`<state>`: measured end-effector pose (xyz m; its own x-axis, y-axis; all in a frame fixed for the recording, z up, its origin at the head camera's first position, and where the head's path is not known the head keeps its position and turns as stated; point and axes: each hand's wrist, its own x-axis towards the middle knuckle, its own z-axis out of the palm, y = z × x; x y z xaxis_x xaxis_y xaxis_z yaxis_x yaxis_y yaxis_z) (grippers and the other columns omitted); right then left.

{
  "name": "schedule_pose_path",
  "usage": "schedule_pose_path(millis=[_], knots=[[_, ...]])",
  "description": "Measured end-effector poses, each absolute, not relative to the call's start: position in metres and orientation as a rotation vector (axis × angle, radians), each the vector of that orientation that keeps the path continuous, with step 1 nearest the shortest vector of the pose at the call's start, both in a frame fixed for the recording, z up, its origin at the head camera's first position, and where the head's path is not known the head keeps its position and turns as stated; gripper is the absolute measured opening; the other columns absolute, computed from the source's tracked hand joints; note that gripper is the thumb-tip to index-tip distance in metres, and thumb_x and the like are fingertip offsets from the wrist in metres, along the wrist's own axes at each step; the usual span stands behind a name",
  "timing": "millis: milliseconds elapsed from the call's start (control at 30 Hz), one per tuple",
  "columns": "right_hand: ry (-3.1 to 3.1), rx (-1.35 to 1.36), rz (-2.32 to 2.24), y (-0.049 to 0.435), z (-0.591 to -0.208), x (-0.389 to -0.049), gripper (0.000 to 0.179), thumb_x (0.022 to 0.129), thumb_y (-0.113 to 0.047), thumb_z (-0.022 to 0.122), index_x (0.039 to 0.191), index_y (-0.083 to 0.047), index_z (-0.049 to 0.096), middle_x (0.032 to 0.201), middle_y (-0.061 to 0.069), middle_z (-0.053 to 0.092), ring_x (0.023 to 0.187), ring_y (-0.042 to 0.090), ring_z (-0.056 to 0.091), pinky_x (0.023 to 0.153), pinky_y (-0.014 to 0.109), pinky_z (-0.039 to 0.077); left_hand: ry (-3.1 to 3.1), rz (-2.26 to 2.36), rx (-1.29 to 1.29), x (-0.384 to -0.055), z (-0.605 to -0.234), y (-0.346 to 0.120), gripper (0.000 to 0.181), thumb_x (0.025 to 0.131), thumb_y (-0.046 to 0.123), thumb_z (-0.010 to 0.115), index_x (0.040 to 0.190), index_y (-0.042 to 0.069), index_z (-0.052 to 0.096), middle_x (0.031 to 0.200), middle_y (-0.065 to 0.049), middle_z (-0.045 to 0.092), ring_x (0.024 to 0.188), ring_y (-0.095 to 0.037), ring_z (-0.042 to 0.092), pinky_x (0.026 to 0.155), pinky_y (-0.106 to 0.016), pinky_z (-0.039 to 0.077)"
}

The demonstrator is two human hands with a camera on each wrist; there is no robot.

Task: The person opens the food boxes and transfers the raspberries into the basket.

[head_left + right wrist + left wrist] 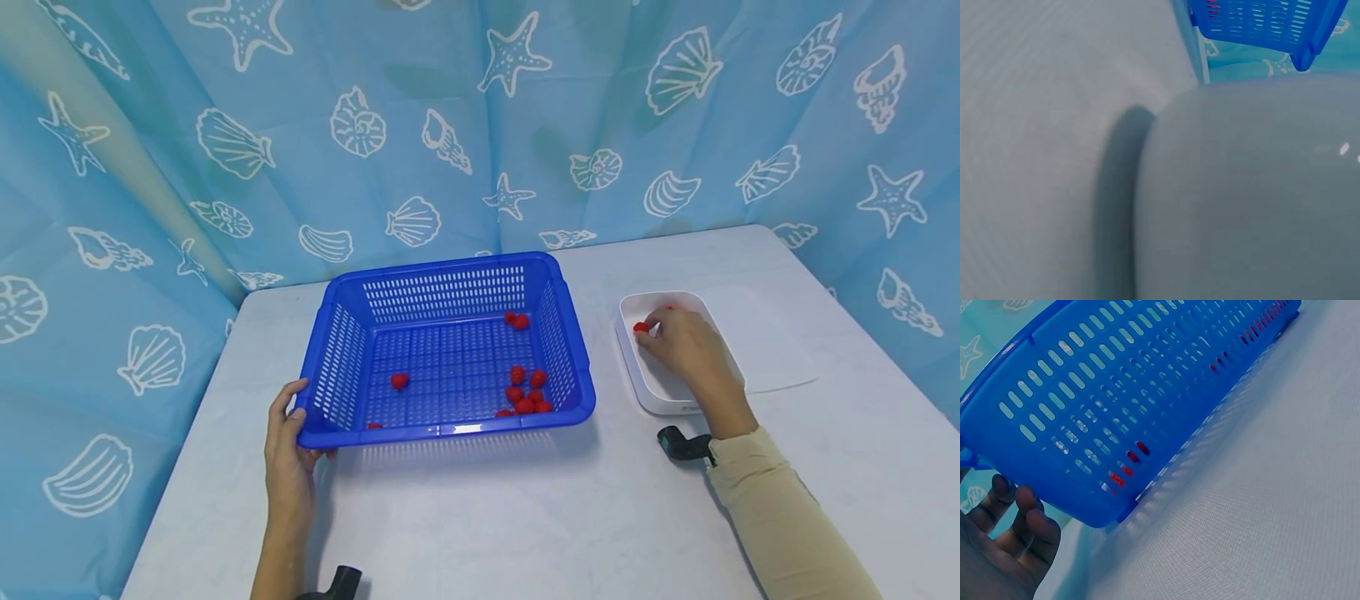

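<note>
A blue slotted plastic basket stands on the table, with several small red strawberries inside, most in its right front part. My left hand grips the basket's left front corner, thumb at the rim. In the left wrist view, the fingers of that hand curl under the edge of the basket. To the right is a white container, and my right hand reaches into it, pinching a strawberry. More red shows just behind the knuckles. The container's outer wall fills the right wrist view, hiding the hand.
A clear, flat lid-like sheet lies right of the white container. Both wrists wear black camera mounts. Behind the white-covered table hangs a blue curtain with shells and starfish.
</note>
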<state>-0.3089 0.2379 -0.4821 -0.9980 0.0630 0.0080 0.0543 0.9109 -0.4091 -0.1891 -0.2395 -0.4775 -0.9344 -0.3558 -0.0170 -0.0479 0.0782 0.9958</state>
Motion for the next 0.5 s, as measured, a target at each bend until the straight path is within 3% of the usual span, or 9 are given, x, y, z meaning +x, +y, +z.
schedule_pose_path(millis=[500], knots=[[-2.944, -0.019, 0.728, 0.235, -0.457, -0.298, 0.034, 0.085, -0.026, 0.063, 0.109, -0.002, 0.061, 0.076, 0.011, 0.054, 0.068, 0.025, 0.048, 0.049, 0.032, 0.039, -2.118, -1.947, 0.416, -0.190, -0.479, -0.240, 0.037, 0.096, 0.043, 0.036, 0.132, 0.038, 0.041, 0.133, 0.004, 0.042, 0.095, -0.025, 0.054, 0.061, -0.025, 0.045]])
